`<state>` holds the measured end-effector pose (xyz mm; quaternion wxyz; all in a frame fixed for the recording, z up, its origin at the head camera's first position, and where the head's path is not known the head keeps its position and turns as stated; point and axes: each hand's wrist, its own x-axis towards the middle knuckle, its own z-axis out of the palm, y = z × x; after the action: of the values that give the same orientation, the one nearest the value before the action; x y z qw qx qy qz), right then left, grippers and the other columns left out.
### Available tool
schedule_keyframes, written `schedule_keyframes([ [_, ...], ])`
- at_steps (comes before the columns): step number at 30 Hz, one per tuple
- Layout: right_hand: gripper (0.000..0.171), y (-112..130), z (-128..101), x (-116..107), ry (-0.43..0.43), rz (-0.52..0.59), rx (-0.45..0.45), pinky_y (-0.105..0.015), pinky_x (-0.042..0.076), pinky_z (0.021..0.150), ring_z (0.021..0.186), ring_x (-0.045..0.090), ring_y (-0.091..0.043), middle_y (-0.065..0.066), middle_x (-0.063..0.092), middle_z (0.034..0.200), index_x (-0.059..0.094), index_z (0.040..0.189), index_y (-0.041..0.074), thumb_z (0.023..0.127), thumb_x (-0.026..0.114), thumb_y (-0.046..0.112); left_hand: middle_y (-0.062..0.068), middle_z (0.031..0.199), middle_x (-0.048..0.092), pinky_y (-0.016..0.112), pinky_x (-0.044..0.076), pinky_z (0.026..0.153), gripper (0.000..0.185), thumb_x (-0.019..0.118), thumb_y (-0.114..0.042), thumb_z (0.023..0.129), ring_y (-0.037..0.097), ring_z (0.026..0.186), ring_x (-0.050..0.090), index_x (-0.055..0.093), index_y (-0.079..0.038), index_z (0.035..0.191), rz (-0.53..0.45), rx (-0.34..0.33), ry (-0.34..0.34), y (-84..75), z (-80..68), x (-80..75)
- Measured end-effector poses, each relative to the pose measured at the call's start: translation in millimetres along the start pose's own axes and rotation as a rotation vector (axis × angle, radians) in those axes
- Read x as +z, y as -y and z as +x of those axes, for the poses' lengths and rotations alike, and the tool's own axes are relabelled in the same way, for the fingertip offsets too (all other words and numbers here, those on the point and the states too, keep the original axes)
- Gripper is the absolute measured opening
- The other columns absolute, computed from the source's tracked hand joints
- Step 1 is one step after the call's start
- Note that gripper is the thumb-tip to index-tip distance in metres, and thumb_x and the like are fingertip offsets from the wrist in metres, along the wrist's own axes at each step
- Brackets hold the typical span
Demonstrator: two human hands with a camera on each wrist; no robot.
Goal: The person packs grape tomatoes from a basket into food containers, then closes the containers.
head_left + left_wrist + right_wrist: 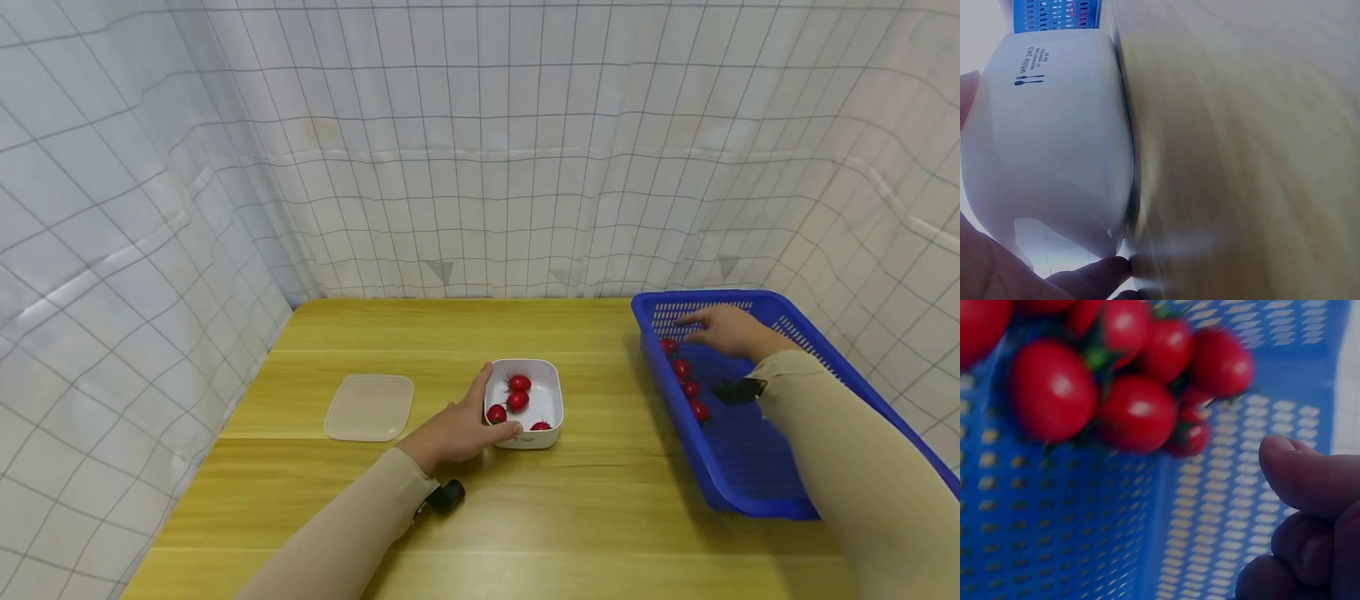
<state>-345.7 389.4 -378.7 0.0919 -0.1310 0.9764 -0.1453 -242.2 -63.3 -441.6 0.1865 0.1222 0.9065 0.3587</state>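
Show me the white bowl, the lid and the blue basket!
white bowl point(546, 398): head view, inner right wall.
lid point(369, 407): head view, its flat middle.
blue basket point(750, 467): head view, bare floor.

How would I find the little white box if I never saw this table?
Look at the middle of the yellow wooden table. The white box sits there, gripped by the left hand. Unlike the big blue basket, it is small, white, with four tomatoes inside.

Left hand point(457, 429) extended forward, thumb and fingers curled in a grip. Right hand point(723, 332) reaching farther ahead, fingers loosely extended, palm down. Both forearms sleeved.
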Motion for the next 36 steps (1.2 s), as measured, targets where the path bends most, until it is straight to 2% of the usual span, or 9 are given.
schedule_keyframes([
  [1,0.042,-3,0,3,0.007,-0.004,-0.005,-0.038,0.043,0.067,0.075,0.057,-0.023,-0.034,0.064,0.136,0.064,0.141,0.000,0.103,0.064,0.017,0.014,0.173,0.030,0.068,0.021,0.127,0.111,0.069,-0.062,0.093,0.064,0.153,0.021,-0.004,-0.028,0.171,-0.001,0.000,-0.001,-0.2,0.0,-0.3],
  [4,0.041,-8,1,10,0.039,0.000,-0.021,-0.050,0.056,0.079,0.095,0.069,-0.042,-0.035,0.062,0.139,0.065,0.141,0.000,0.102,0.066,0.013,0.014,0.173,0.029,0.069,0.022,0.127,0.111,0.069,-0.062,0.093,0.064,0.153,0.021,-0.004,-0.029,0.171,-0.002,-0.004,0.001,-0.2,0.1,-0.6],
  [6,0.042,-9,2,14,0.058,-0.003,-0.030,-0.060,0.055,0.094,0.117,0.065,-0.051,-0.034,0.062,0.140,0.065,0.141,0.001,0.101,0.066,0.012,0.014,0.173,0.030,0.070,0.024,0.125,0.112,0.069,-0.063,0.093,0.063,0.153,0.021,-0.004,-0.030,0.171,-0.004,-0.007,0.002,0.1,0.2,-0.8],
  [8,0.042,-9,4,17,0.069,-0.011,-0.033,-0.066,0.051,0.101,0.129,0.059,-0.054,-0.033,0.062,0.140,0.065,0.141,0.003,0.100,0.067,0.012,0.014,0.173,0.030,0.070,0.024,0.125,0.112,0.069,-0.063,0.093,0.063,0.154,0.021,-0.004,-0.030,0.171,-0.004,-0.009,0.003,0.5,0.0,-0.5],
  [13,0.042,-10,5,20,0.086,-0.034,-0.019,-0.061,0.054,0.095,0.118,0.065,-0.046,-0.033,0.063,0.139,0.065,0.142,0.004,0.101,0.065,0.012,0.014,0.173,0.030,0.069,0.022,0.126,0.112,0.069,-0.063,0.093,0.063,0.154,0.020,-0.004,-0.029,0.171,-0.001,-0.002,0.003,1.7,0.5,-0.1],
  [18,0.041,-12,6,21,0.084,-0.047,-0.020,-0.066,0.051,0.102,0.125,0.063,-0.051,-0.032,0.065,0.136,0.066,0.140,0.003,0.101,0.067,0.015,0.013,0.173,0.029,0.068,0.021,0.127,0.112,0.068,-0.065,0.092,0.062,0.154,0.021,-0.004,-0.029,0.171,0.001,0.003,0.005,2.8,1.4,0.0],
  [24,0.039,-7,7,22,0.072,-0.018,-0.026,-0.065,0.051,0.101,0.123,0.064,-0.050,-0.029,0.069,0.132,0.071,0.135,0.004,0.099,0.072,0.020,0.014,0.172,0.031,0.069,0.024,0.126,0.113,0.068,-0.068,0.091,0.063,0.153,0.024,-0.003,-0.029,0.171,0.010,0.006,0.000,3.9,2.1,-0.7],
  [30,0.037,-8,9,24,0.059,-0.025,-0.004,-0.049,0.054,0.085,0.098,0.067,-0.030,-0.027,0.071,0.128,0.073,0.130,0.004,0.097,0.074,0.020,0.014,0.172,0.032,0.069,0.027,0.125,0.114,0.068,-0.067,0.091,0.062,0.152,0.026,-0.003,-0.029,0.171,0.006,0.007,0.001,4.2,2.2,-1.0],
  [36,0.038,-10,11,26,0.057,-0.026,-0.003,-0.058,0.054,0.094,0.109,0.068,-0.039,-0.028,0.070,0.130,0.073,0.132,0.004,0.098,0.073,0.021,0.014,0.170,0.035,0.069,0.031,0.122,0.113,0.069,-0.067,0.091,0.062,0.152,0.026,-0.002,-0.031,0.171,0.006,-0.001,-0.002,4.2,2.8,-1.2],
])
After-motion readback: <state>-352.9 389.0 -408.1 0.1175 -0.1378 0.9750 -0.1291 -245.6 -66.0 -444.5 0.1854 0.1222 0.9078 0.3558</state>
